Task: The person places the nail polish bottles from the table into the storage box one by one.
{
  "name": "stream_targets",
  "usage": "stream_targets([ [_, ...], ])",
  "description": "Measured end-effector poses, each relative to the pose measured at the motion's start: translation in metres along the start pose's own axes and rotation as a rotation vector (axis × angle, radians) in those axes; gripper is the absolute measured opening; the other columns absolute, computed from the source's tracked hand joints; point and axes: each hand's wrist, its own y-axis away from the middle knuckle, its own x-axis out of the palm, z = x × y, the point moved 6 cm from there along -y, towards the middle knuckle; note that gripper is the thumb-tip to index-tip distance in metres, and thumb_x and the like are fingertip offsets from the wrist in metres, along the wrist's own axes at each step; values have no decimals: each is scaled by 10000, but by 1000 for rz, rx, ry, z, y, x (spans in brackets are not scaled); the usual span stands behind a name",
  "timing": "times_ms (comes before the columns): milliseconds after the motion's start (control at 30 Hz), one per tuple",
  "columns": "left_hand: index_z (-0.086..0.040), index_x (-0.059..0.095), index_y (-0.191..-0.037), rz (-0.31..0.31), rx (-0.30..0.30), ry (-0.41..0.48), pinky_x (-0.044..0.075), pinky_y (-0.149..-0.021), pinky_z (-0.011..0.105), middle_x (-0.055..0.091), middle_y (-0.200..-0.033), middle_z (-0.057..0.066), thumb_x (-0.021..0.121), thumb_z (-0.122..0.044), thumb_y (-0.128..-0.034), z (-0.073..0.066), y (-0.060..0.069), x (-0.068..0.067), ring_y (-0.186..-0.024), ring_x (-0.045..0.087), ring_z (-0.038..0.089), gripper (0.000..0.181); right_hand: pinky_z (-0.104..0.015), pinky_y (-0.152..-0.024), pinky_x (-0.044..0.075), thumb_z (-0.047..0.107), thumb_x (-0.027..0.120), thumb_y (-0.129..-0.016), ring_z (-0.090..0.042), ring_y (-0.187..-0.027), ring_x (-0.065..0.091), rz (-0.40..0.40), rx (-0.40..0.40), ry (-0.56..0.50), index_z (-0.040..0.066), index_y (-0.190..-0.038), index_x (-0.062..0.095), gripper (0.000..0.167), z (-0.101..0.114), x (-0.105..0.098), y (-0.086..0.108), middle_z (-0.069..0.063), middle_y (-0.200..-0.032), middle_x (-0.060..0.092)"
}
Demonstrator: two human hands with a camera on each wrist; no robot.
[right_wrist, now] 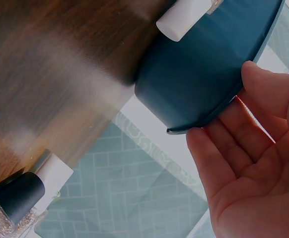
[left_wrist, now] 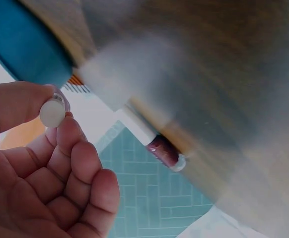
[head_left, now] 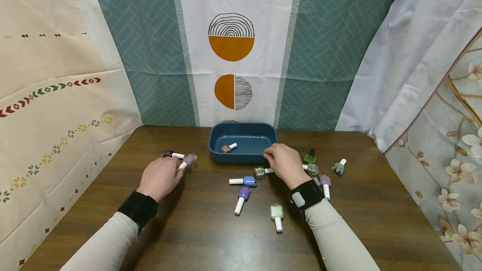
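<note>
My left hand (head_left: 160,175) pinches a light purple nail polish bottle (head_left: 191,159) between thumb and fingers, its white cap toward the palm. In the left wrist view the cap's round end (left_wrist: 52,113) shows at the fingertips. Just beyond that hand, a dark red nail polish (left_wrist: 163,151) lies on the table. The right hand (head_left: 286,163) grips the front right corner of a blue bin (head_left: 241,158), thumb and fingers at its rim (right_wrist: 219,116). Inside the bin lies one glittery brown nail polish (head_left: 226,149) with a white cap.
Before the bin lie a glitter bottle (head_left: 259,172), a blue one (head_left: 249,181), a purple one (head_left: 244,193) and a pale one (head_left: 276,211). Right of my right hand are a green bottle (head_left: 310,158), a dark glitter one (head_left: 338,169) and several others. Curtains hang behind the table (head_left: 211,237).
</note>
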Motion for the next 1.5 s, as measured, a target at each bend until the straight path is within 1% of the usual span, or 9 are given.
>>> stream_targets([
  [167, -36, 647, -854, -15, 14, -14, 437, -549, 402, 527, -693, 32, 834, -146, -965, -6, -6, -6, -621, 490, 226, 244, -486, -880, 628, 157, 783, -1050, -283, -1027, 746, 5, 5, -2, 92, -1111, 861, 119, -1, 0, -1, -66, -1068, 794],
  [300, -29, 650, -874, -27, 30, -11, 448, -558, 398, 538, -695, 37, 842, -142, -963, -12, -11, -10, -630, 501, 227, 240, -483, -885, 627, 164, 775, -1058, -284, -1035, 745, 14, 14, 0, 99, -1118, 862, 124, -2, 0, -2, -64, -1075, 794],
  [433, -28, 641, -861, -47, 40, 1, 441, -565, 394, 529, -681, 37, 834, -112, -959, -17, -15, -16, -627, 499, 234, 232, -485, -882, 626, 163, 777, -1056, -289, -1031, 744, 14, 16, 4, 98, -1114, 863, 122, -2, -1, -3, -66, -1068, 792],
  [600, -24, 644, -862, -41, 39, 4, 433, -575, 381, 523, -675, 36, 819, -97, -965, -24, -23, -20, -627, 497, 238, 216, -482, -887, 626, 166, 778, -1056, -282, -1033, 745, 11, 15, 9, 102, -1111, 864, 121, -2, -1, -4, -61, -1065, 794],
  [700, -24, 647, -871, -34, 43, 2, 432, -580, 376, 520, -674, 36, 815, -102, -972, -29, -28, -21, -633, 499, 241, 211, -480, -884, 627, 168, 781, -1054, -277, -1028, 745, 7, 13, 12, 104, -1109, 865, 119, -1, -1, -4, -56, -1059, 793],
  [900, -21, 651, -882, -40, 73, 0, 436, -575, 376, 526, -677, 37, 809, -104, -975, -41, -40, -22, -635, 503, 248, 202, -478, -881, 628, 163, 777, -1056, -279, -1027, 745, 8, 17, 8, 103, -1112, 864, 120, -2, -1, -4, -59, -1056, 790],
  [1200, -31, 651, -878, -43, 116, -17, 476, -605, 399, 556, -691, 50, 807, -140, -990, -60, -56, -22, -657, 527, 265, 220, -474, -878, 629, 164, 783, -1052, -273, -1019, 745, 9, 20, 3, 108, -1106, 865, 113, -2, 0, -2, -55, -1056, 792],
  [1300, -33, 653, -887, -33, 121, -21, 474, -613, 394, 561, -699, 53, 811, -156, -997, -64, -59, -22, -666, 531, 267, 228, -475, -881, 628, 165, 781, -1054, -275, -1024, 745, 12, 21, -2, 108, -1108, 864, 114, -1, 1, -1, -56, -1065, 792],
  [1500, -22, 688, -945, -7, 112, -17, 493, -643, 387, 599, -732, 61, 810, -182, -1008, -69, -67, -22, -697, 541, 265, 210, -476, -879, 630, 162, 785, -1050, -274, -1030, 747, 12, 28, -5, 106, -1106, 864, 112, -2, 0, -1, -57, -1073, 793],
])
